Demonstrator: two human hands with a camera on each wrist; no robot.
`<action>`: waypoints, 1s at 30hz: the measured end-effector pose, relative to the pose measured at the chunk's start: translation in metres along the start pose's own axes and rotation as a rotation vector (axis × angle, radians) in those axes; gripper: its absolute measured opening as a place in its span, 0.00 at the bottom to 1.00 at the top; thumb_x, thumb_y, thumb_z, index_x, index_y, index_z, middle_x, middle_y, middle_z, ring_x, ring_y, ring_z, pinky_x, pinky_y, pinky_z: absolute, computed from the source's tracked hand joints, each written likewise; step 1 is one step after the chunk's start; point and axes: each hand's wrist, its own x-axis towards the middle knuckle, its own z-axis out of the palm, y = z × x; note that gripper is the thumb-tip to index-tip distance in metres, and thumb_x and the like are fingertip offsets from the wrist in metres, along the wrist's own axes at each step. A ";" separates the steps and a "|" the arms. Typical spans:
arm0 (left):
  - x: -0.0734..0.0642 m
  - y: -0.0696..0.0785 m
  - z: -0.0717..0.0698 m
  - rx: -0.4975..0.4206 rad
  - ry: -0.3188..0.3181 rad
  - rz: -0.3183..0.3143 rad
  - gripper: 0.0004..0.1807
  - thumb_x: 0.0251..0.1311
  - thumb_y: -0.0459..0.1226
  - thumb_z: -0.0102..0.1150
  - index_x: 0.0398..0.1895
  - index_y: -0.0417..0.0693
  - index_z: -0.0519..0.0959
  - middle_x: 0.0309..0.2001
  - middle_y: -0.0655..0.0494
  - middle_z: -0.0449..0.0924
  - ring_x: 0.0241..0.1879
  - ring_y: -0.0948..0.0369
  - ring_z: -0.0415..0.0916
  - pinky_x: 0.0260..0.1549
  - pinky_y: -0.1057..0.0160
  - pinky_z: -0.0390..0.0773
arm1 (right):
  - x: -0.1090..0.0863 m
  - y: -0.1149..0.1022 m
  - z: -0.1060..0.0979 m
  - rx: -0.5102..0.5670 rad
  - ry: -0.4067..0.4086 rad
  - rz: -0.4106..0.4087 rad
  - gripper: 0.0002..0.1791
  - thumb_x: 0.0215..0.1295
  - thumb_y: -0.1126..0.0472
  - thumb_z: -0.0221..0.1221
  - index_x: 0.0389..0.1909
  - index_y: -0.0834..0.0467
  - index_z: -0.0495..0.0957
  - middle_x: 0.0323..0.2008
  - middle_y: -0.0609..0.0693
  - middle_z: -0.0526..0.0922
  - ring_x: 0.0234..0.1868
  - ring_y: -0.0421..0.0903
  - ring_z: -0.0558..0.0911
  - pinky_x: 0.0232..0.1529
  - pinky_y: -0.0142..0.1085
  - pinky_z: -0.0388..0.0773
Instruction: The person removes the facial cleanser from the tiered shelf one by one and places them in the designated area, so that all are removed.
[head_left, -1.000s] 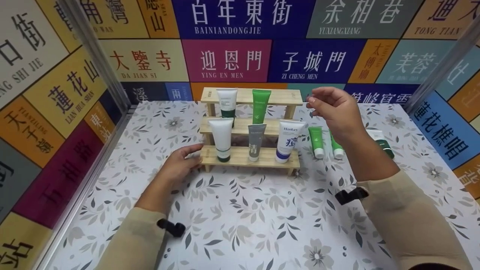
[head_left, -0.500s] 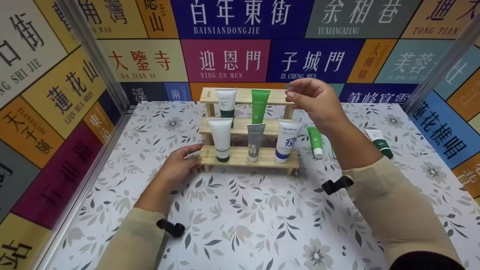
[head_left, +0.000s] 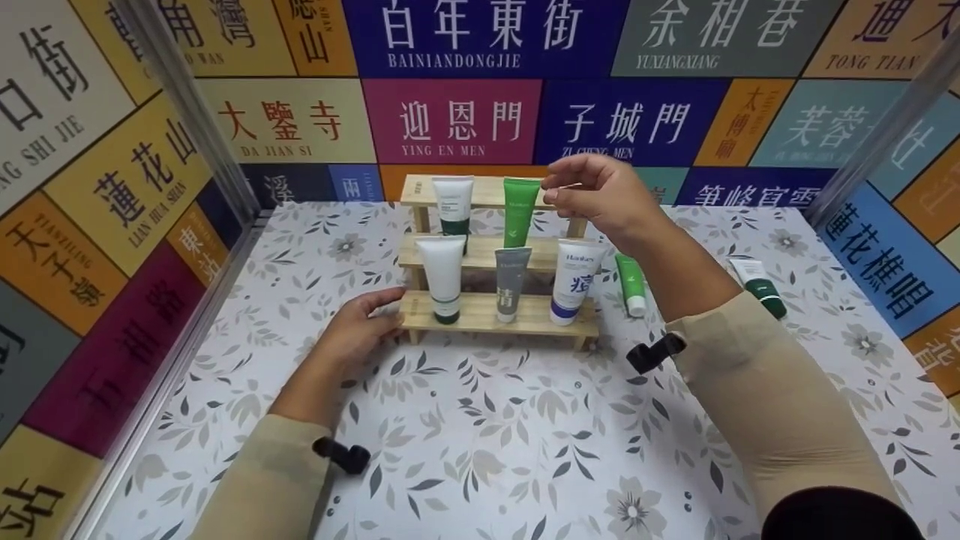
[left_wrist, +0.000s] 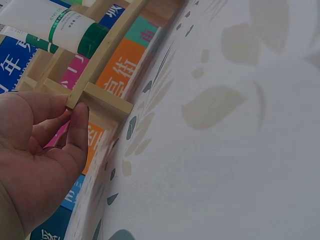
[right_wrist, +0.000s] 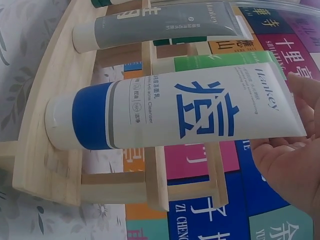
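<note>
My left hand [head_left: 360, 330] pinches the left end of the lowest step of a three-tier wooden display rack [left_wrist: 107, 102] between thumb and fingers. My right hand [head_left: 600, 196] is raised at the rack's upper right, fingers bent loosely. Its fingertips are right beside the top edge of an upright green tube [head_left: 519, 214] on the middle step; contact cannot be told. A white-and-green tube [head_left: 454, 202] stands left of it. The lowest step bears a white tube [head_left: 442, 281], a grey tube [head_left: 512, 285] and a white-and-blue cleanser tube [right_wrist: 165, 110], which partly hides my right hand in the right wrist view.
Right of the rack, a green tube [head_left: 631, 285] and a white-and-dark-green tube [head_left: 759, 287] lie on the floral tabletop [head_left: 480, 420]. My right forearm covers the spot between them. Walls with printed signs [head_left: 457, 120] stand behind and on both sides.
My right hand has moved left, from beyond the rack's right end to beside the upright green tube. Its forearm now hides a second lying green tube. The left hand has stayed put.
</note>
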 end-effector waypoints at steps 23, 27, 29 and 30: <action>0.000 0.002 0.000 -0.008 0.002 -0.016 0.26 0.77 0.33 0.58 0.76 0.51 0.75 0.71 0.49 0.79 0.54 0.63 0.85 0.53 0.67 0.82 | 0.015 -0.007 0.009 -0.207 -0.058 0.069 0.17 0.69 0.69 0.68 0.56 0.53 0.85 0.47 0.47 0.87 0.43 0.43 0.87 0.47 0.33 0.87; -0.001 0.002 0.000 -0.009 0.001 -0.016 0.26 0.77 0.33 0.58 0.76 0.52 0.74 0.71 0.49 0.79 0.54 0.63 0.85 0.53 0.67 0.82 | 0.016 -0.006 0.009 -0.223 -0.046 0.061 0.15 0.68 0.69 0.69 0.53 0.55 0.87 0.44 0.46 0.88 0.43 0.43 0.88 0.48 0.33 0.87; -0.002 0.002 0.000 -0.009 0.002 -0.005 0.26 0.77 0.33 0.58 0.76 0.51 0.74 0.71 0.48 0.79 0.53 0.63 0.85 0.52 0.67 0.82 | 0.016 -0.005 0.008 -0.226 -0.038 0.064 0.14 0.69 0.69 0.69 0.52 0.55 0.87 0.44 0.46 0.88 0.44 0.43 0.88 0.50 0.34 0.87; -0.002 0.001 0.000 -0.008 0.003 0.005 0.26 0.76 0.32 0.58 0.76 0.50 0.74 0.71 0.47 0.79 0.51 0.63 0.85 0.51 0.67 0.82 | 0.016 -0.004 0.008 -0.226 -0.036 0.068 0.13 0.69 0.68 0.68 0.52 0.55 0.87 0.44 0.45 0.89 0.45 0.43 0.88 0.51 0.34 0.87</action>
